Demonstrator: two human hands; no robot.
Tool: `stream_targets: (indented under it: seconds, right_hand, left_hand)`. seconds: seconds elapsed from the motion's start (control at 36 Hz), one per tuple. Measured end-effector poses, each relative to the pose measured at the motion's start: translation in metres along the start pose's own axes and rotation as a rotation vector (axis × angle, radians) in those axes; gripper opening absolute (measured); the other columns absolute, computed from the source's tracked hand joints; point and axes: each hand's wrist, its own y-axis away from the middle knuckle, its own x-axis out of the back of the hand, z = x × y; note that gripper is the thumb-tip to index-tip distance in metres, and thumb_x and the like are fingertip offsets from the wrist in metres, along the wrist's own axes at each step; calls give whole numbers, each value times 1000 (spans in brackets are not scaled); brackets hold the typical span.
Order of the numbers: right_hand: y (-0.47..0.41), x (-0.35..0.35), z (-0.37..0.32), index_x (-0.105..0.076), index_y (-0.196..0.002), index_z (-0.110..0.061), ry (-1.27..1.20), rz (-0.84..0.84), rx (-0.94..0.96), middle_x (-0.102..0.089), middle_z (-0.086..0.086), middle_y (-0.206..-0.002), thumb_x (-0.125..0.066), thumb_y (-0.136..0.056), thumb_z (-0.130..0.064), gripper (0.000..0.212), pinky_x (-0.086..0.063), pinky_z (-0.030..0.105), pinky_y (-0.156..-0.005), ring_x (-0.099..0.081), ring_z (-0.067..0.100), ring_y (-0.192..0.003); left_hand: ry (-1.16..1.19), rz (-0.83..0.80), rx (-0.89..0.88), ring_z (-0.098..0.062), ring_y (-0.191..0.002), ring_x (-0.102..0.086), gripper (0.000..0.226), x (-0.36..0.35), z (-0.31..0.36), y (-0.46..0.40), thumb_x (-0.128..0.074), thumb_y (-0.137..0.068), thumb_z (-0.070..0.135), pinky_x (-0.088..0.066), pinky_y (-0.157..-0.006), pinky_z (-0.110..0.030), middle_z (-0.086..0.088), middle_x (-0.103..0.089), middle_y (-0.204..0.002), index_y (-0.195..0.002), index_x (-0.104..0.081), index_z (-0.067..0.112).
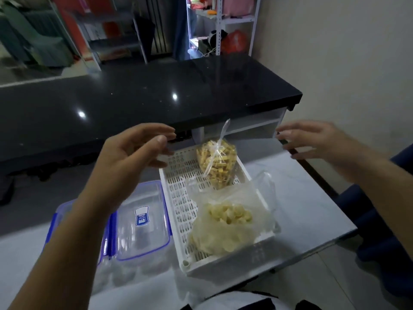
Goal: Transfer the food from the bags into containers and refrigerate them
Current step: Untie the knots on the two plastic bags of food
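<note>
A white perforated basket (178, 198) sits on a white table. At its far end stands a tied clear bag of yellow stick snacks (218, 163). At its near end lies an untied bag of pale round chips (225, 222). Left of the basket are two clear containers with blue-clipped lids, one (143, 222) in full view and the other (58, 218) partly hidden by my left forearm. My left hand (131, 153) hovers open above the basket's far left corner. My right hand (312, 139) hovers open to the right of the basket, holding nothing.
A black glossy counter (145, 97) runs across behind the table, with a white shelf unit (252, 126) under its right end. A dark blue seat (384, 215) stands at the right. Metal shelves with clutter fill the background.
</note>
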Motion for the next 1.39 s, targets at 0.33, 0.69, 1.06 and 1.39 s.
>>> stream_targets:
  seconds: [0.33,0.69,1.06,1.39]
  right_hand:
    - [-120,-110,73,-22,-155,-40,460,-210,91,-9,1,-167,-79,-73,-58,101,-34,54,-113,-25,34,-148]
    - [-161,-144,91,-14,-156,-36,712,-223,179,-16,5,-167,-66,-62,-85,118,-14,65,-116,-29,39,-146]
    - [-186,-138,94,-21,-153,-49,576,-643,480,-11,-13,-165,-82,-70,-43,103,-33,47,-116,-18,26,-149]
    - [-218,-118,81,-43,-139,-55,421,-881,506,-13,-20,-161,-87,-73,-31,83,-31,35,-112,-21,13,-145]
  left_hand:
    - [-142,-138,572,-18,-119,-55,25,-57,-136,-100,-57,-99,37,-53,-93,-40,10,-59,-125,-124,-59,40]
    - [-233,29,695,-23,-128,-51,58,-107,-152,-117,-58,-101,35,-48,-96,-34,-9,-47,-152,-152,-40,16]
    - [-119,212,659,-12,-111,-63,47,-114,-144,-69,-69,-93,20,-54,-87,-26,7,-64,-124,-138,-54,25]
    - [-119,298,662,-15,-114,-64,43,-125,-130,-30,-72,-90,11,-51,-98,-33,-5,-70,-121,-129,-64,26]
